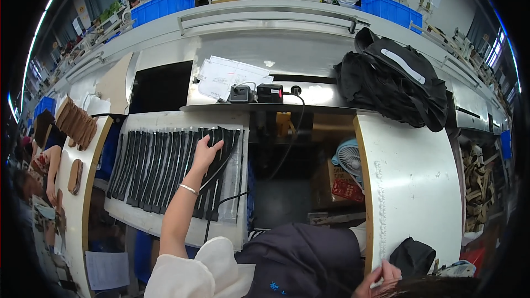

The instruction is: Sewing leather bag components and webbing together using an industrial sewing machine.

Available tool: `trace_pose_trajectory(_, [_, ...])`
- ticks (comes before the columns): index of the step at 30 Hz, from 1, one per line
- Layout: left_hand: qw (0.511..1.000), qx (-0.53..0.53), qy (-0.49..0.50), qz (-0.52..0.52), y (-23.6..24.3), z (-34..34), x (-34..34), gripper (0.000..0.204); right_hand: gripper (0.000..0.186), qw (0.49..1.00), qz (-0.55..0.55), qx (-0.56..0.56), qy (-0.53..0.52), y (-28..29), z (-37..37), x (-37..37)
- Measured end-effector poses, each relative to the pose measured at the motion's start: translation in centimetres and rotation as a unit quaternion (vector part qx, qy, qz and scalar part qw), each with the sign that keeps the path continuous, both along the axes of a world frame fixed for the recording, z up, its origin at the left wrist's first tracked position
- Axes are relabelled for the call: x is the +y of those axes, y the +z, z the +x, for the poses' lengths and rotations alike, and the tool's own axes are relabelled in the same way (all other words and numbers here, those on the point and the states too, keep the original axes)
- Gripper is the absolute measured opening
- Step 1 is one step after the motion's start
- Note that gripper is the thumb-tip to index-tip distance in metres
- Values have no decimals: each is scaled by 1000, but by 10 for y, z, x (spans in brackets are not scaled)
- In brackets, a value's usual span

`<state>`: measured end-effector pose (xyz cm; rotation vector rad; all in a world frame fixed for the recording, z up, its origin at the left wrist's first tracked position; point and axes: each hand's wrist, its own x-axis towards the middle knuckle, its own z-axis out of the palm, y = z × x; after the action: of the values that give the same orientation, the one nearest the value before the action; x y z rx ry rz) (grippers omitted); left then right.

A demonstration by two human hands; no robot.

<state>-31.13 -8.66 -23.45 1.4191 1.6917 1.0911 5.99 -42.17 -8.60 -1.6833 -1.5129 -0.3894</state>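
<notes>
Many long black strips (pixel 160 171) lie side by side on a pale board (pixel 149 225) at the left, with thin clear edges between them. My left hand (pixel 207 152) reaches over the right part of this row, thumb and a finger apart at the strips' upper ends. It seems to touch them without gripping any. A bracelet circles that wrist, and a dark cable passes beside it. At the lower right my right hand (pixel 386 276) is closed at the white table's edge, around a small whitish object too little shown to name. Beside it sits a bunched black cloth (pixel 413 256).
A black bag-like bundle (pixel 395 77) rests on the metal ledge at the back right. Papers (pixel 232 77) and two small black devices (pixel 255 94) with cables stand mid-ledge. A blue fan (pixel 350 157) is below, between the tables. Other people work at left and far back.
</notes>
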Motion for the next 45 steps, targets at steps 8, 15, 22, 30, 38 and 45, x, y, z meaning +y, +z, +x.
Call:
trace_pose_trajectory(8, [973,-183,-93,-102,10,-27,-8,56,26,772,-359,380,361,-71,-159,256])
trace_pose_trajectory(15, [949,-259,-168,-61,28,-28,-24,32,19,788,-434,375,223,-152,-236,329])
trace_pose_trajectory(22, [903,-412,-104,-63,44,-42,-31,29,16,545,-347,680,348,-166,-222,309])
trace_pose_trajectory(30, [889,-436,-109,-94,38,-40,-29,16,14,407,-325,758,392,-116,-214,303])
trace_pose_trajectory(38, [938,-334,-86,48,116,-40,-61,10,5,272,-241,844,395,-59,-228,274])
trace_pose_trajectory(45, [874,-390,-136,255,183,-30,-60,15,6,308,-55,797,517,25,-210,259])
